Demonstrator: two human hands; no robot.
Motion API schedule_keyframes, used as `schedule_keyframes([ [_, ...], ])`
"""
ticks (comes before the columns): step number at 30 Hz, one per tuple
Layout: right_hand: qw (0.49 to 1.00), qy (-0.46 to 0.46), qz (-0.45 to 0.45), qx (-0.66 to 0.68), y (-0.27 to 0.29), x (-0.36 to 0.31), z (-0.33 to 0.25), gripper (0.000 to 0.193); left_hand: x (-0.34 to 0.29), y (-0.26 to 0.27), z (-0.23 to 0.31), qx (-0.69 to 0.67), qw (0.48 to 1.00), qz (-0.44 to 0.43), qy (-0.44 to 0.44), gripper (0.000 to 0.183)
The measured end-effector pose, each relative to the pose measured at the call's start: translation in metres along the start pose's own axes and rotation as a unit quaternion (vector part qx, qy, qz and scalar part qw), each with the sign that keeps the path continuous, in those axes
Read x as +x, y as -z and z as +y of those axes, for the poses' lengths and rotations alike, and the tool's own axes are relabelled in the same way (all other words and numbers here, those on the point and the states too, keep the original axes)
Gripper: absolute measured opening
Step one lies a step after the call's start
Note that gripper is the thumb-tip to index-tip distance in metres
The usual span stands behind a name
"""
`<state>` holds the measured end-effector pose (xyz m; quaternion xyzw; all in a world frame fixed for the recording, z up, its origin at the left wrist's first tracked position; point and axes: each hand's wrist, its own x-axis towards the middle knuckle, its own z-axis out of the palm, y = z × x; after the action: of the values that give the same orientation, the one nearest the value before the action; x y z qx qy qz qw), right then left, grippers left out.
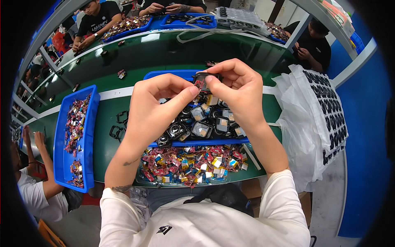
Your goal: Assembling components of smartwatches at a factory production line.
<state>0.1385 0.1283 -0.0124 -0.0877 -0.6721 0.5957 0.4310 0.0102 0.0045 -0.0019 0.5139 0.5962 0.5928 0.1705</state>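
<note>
Both of my hands meet above a blue tray in front of me. My right hand is closed on a black square watch case, thumb across its face. My left hand pinches at a small red circuit board at the case's near left edge. How far the board sits inside the case is hidden by my fingers. Below, the blue tray holds several black watch cases, some with clear or tan inner parts. Nearer my body lies a heap of red circuit boards with white, yellow and blue pieces.
Another blue tray with circuit boards stands at left. Loose black frames lie beside my left wrist. At right, a stack of white trays with black parts sits in plastic wrap. Across the green conveyor, other people work.
</note>
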Motion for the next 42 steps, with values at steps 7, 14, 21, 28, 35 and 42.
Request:
schedule_keyframes([
  [7,0.992,0.1,0.027,-0.073,-0.006,-0.005,0.001,0.011,0.001,-0.004,-0.007,-0.136,0.989,-0.011,0.051,0.015],
  [14,0.995,0.094,0.007,-0.013,-0.008,-0.007,-0.001,0.013,0.005,-0.007,-0.01,-0.129,0.991,0.036,0.027,0.013],
  [21,0.992,0.028,-0.052,-0.114,0.003,0.003,-0.004,0.018,0.012,0.0,-0.011,-0.08,0.997,0.013,0.012,0.014],
  [28,0.989,-0.055,0.097,-0.097,0.095,0.066,0.061,0.023,0.017,0.029,-0.004,-0.086,0.995,0.051,-0.009,0.016],
  [35,0.843,-0.128,0.37,-0.368,0.268,0.087,0.187,0.022,0.012,0.036,0.004,-0.125,0.988,0.053,-0.073,0.021],
  [42,0.736,-0.184,0.42,-0.499,0.295,0.086,0.201,0.013,0.003,0.039,0.009,-0.118,0.989,0.037,-0.075,0.022],
])
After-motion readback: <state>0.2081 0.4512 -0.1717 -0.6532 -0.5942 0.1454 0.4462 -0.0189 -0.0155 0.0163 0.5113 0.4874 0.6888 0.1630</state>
